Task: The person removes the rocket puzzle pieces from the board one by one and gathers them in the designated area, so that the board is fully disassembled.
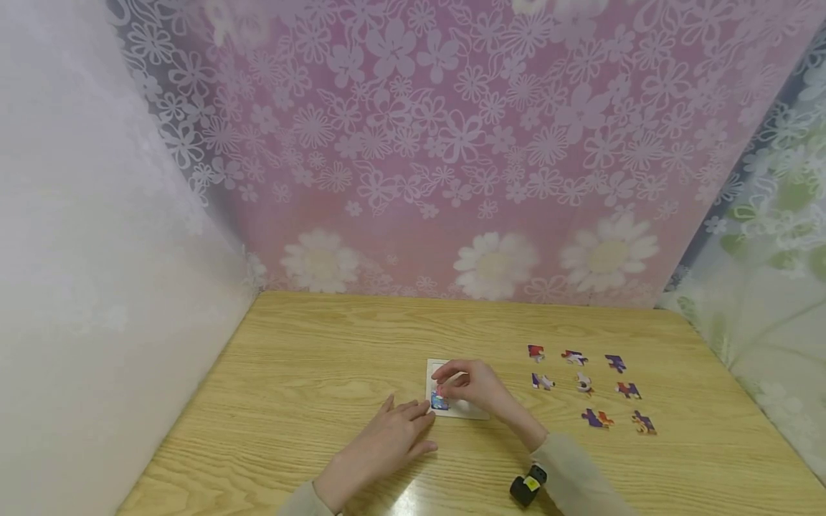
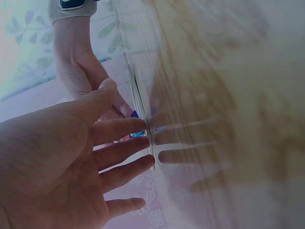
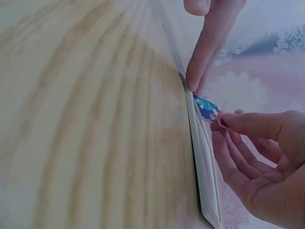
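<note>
A small white puzzle tray (image 1: 463, 410) lies flat on the wooden table, below both hands. My left hand (image 1: 390, 433) has its fingers straight, with the fingertips at the tray's near left edge; the left wrist view shows them against its side. Over the tray, my right hand (image 1: 476, 387) pinches a small puzzle piece with pink on it (image 3: 222, 121) between thumb and fingers. A blue puzzle piece with a green patch (image 3: 205, 108) sits in the tray's corner, right beside the pinched one. Part of the tray is hidden under the right hand.
Several loose puzzle pieces lie spread in rows to the right, among them a red and purple piece (image 1: 535, 352), a white one (image 1: 584, 382) and a purple and orange one (image 1: 596, 418). A black wrist device (image 1: 528, 486) is at the right sleeve. Flowered curtains (image 1: 413, 179) enclose the table (image 1: 310, 358).
</note>
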The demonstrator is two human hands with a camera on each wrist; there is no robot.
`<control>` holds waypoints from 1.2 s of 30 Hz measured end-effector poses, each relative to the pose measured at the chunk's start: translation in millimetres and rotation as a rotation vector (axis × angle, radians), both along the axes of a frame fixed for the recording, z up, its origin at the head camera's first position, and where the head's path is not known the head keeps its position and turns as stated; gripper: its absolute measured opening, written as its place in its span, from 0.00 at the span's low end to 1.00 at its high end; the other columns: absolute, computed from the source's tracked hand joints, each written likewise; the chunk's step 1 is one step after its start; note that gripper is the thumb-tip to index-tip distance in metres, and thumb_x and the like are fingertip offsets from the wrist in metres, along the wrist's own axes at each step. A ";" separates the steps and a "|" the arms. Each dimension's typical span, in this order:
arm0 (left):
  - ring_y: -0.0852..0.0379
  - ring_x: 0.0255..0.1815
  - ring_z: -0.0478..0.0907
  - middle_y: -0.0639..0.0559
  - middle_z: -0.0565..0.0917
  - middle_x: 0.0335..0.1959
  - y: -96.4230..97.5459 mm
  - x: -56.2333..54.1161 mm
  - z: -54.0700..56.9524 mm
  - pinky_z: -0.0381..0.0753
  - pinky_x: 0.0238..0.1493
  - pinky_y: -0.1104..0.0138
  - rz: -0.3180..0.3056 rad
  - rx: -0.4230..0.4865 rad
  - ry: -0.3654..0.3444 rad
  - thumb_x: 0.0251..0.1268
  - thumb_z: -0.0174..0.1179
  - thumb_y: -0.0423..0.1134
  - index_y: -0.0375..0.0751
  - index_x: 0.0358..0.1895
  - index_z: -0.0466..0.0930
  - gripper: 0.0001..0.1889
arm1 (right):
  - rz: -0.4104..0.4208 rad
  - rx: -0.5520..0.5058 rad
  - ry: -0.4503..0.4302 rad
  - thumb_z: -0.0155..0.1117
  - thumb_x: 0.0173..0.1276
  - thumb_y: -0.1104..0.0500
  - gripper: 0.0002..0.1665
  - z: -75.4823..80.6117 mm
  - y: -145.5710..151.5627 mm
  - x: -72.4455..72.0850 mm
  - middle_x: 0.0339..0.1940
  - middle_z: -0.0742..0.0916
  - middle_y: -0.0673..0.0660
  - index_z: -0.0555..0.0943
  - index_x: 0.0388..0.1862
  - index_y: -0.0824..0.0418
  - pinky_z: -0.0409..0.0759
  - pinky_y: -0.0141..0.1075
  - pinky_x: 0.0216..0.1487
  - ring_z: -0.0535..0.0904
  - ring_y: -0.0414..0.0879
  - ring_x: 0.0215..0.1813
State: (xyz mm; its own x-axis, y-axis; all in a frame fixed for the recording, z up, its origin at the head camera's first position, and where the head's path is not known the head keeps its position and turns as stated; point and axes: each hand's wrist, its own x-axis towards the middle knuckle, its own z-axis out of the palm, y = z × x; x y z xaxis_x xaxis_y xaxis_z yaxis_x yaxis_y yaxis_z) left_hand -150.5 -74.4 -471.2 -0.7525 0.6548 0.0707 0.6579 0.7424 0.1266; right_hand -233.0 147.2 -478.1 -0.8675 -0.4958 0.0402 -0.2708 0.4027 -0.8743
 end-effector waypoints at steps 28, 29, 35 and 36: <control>0.47 0.68 0.76 0.47 0.77 0.69 -1.1 -1.1 1.5 0.69 0.69 0.40 -0.004 0.019 -0.016 0.76 0.53 0.56 0.42 0.65 0.80 0.26 | -0.089 -0.100 -0.033 0.67 0.72 0.61 0.16 9.1 31.5 3.8 0.48 0.88 0.66 0.84 0.52 0.72 0.88 0.45 0.43 0.88 0.52 0.43; 0.47 0.69 0.75 0.47 0.77 0.69 -1.0 -1.1 1.6 0.69 0.69 0.40 -0.003 0.018 -0.018 0.76 0.53 0.56 0.42 0.65 0.80 0.26 | -0.093 -0.103 -0.037 0.67 0.72 0.61 0.17 9.1 35.1 4.1 0.48 0.88 0.67 0.83 0.53 0.72 0.88 0.45 0.43 0.88 0.52 0.43; 0.47 0.69 0.75 0.47 0.76 0.70 -1.6 -1.2 1.0 0.68 0.70 0.40 -0.003 0.022 -0.020 0.76 0.53 0.57 0.43 0.66 0.80 0.26 | -0.141 -0.085 -0.059 0.67 0.72 0.60 0.17 11.4 59.6 7.7 0.50 0.88 0.66 0.83 0.53 0.71 0.88 0.45 0.45 0.88 0.48 0.42; 0.47 0.69 0.75 0.47 0.76 0.70 -1.9 -1.1 0.7 0.68 0.70 0.40 -0.007 0.025 -0.018 0.76 0.53 0.57 0.43 0.66 0.79 0.26 | -0.149 -0.079 -0.057 0.67 0.72 0.60 0.17 12.0 64.5 8.6 0.50 0.88 0.66 0.84 0.53 0.71 0.88 0.44 0.45 0.88 0.48 0.42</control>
State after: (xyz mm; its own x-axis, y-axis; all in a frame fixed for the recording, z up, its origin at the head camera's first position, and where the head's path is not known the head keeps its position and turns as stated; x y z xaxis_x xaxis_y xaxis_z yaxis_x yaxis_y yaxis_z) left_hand -151.7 -76.3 -470.5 -0.7494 0.6581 0.0735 0.6603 0.7343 0.1574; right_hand -224.4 211.6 -466.1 -0.9332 -0.3588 0.0225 -0.1620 0.3640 -0.9172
